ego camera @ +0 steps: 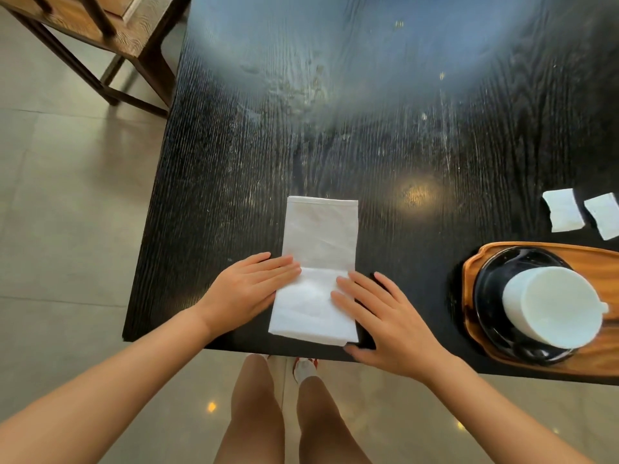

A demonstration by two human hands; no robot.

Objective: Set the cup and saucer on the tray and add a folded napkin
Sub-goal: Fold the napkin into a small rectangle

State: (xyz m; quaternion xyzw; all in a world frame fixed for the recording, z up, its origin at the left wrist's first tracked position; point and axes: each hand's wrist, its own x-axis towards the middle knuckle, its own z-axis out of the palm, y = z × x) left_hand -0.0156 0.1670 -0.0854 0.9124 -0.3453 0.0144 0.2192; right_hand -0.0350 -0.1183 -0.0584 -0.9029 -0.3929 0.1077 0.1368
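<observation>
Napkin (318, 272) lies part-folded at table (402, 145) near edge. Your left hand (246, 289) and right hand (382, 319) press flat, fingers spread. Crease firmly, align edges before next fold.

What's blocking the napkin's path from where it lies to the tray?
Nothing visible. Bare dark table lies between the napkin and the wooden tray on its right. The cup and saucer fill the tray's near end; two small white packets lie beyond it.
</observation>
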